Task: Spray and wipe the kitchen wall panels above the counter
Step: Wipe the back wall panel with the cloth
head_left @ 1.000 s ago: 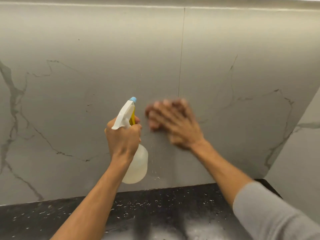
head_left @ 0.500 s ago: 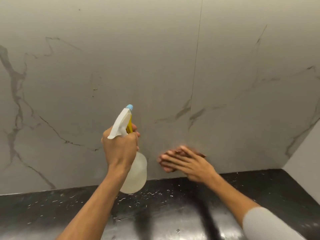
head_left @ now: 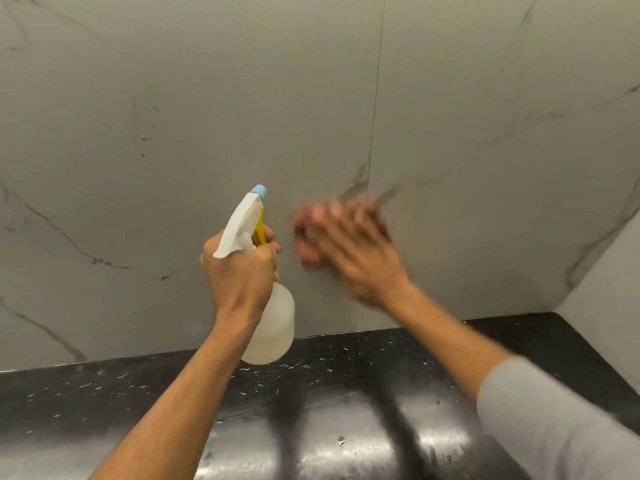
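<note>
One spray bottle [head_left: 268, 327] (pale liquid) in left hand [head_left: 239, 275].

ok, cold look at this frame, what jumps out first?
The spray bottle, white trigger and blue nozzle, held up at centre by the left hand. Right beside it the right hand, motion-blurred, is pressed flat on the grey marble wall panel, reddish cloth under its fingers. Below, the glossy black counter.

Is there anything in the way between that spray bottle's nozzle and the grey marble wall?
Nothing visible. The clear plastic spray bottle, gripped in the left hand, points its blue nozzle at bare grey marble-look wall panel. The blurred right hand wipes off to the side, near the panel seam.
</note>
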### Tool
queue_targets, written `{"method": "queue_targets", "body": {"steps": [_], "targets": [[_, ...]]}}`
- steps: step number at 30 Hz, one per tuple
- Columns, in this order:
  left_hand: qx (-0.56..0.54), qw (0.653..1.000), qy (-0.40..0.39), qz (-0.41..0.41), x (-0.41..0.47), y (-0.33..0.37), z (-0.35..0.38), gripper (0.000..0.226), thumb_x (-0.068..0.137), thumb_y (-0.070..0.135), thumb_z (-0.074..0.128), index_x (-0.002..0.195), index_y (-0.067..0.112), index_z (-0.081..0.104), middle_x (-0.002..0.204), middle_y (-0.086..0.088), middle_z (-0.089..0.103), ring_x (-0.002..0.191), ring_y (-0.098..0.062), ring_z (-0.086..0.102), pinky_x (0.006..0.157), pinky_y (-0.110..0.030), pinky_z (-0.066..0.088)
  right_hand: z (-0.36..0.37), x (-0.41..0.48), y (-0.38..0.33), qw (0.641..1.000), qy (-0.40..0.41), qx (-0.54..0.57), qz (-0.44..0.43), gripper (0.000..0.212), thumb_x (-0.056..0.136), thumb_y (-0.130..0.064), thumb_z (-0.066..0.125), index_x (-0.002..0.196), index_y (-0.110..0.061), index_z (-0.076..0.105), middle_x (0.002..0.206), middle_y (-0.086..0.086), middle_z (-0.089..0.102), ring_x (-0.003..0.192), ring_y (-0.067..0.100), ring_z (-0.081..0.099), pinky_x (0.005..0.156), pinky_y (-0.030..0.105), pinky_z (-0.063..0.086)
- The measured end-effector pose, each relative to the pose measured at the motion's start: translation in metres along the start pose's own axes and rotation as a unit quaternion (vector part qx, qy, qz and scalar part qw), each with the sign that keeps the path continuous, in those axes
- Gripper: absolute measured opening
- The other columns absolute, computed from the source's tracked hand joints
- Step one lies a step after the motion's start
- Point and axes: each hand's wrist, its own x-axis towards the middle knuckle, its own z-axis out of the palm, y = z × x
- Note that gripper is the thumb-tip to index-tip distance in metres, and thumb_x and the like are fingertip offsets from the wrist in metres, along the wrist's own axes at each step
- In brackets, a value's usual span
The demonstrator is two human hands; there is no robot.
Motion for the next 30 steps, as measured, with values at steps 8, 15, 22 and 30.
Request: {"method": "queue_targets", "body": {"steps": [8,15,22,30], "targets": [[0.01,1.0,-0.014,0.013,-0.005,-0.001,0.004,0.021,0.057,-0.003,0.056,0.056,0.018,0.061,0.06,0.009,0.065,0.059,-0.028,0.065,0.04,-0.022,0.044,-0.01,0.047,0.1,0.95,0.171,-0.014,0.261,0.062,0.104,-0.018,0.047,0.158,-0.003,0.019,0.16,0.024,0.027,0.153,0.036,0.016,0.126,0.045,0.001],[-0.001,1.0,-0.024,0.013,-0.006,0.012,0.015,0.031,0.062,-0.016,0.056,0.056,0.014,0.061,0.062,0.005,0.066,0.062,-0.024,0.067,0.04,-0.018,0.043,-0.006,-0.018,0.028,0.997,0.03,-0.011,0.067,0.084,0.09,-0.011,0.069,0.155,-0.004,0.016,0.159,0.017,0.016,0.148,0.034,0.015,0.124,0.044,0.007],[-0.01,1.0,-0.023,0.02,-0.008,0.014,0.015,0.034,0.062,-0.02,0.052,0.058,0.013,0.061,0.068,0.008,0.07,0.067,-0.008,0.07,0.04,-0.016,0.044,-0.033,0.135,0.13,0.881,0.299,-0.007,0.367,0.053,0.104,-0.025,0.045,0.145,0.008,0.042,0.15,0.029,0.042,0.143,0.041,0.035,0.123,0.051,0.017],[-0.01,1.0,-0.008,0.017,-0.009,0.007,0.017,0.036,0.059,-0.021,0.051,0.056,0.014,0.059,0.066,0.012,0.07,0.066,-0.007,0.07,0.04,-0.017,0.045,-0.024,0.021,0.048,0.998,0.035,-0.008,0.049,0.056,0.091,-0.015,0.069,0.143,-0.007,0.05,0.148,0.014,0.051,0.14,0.032,0.046,0.122,0.043,0.019]]}}
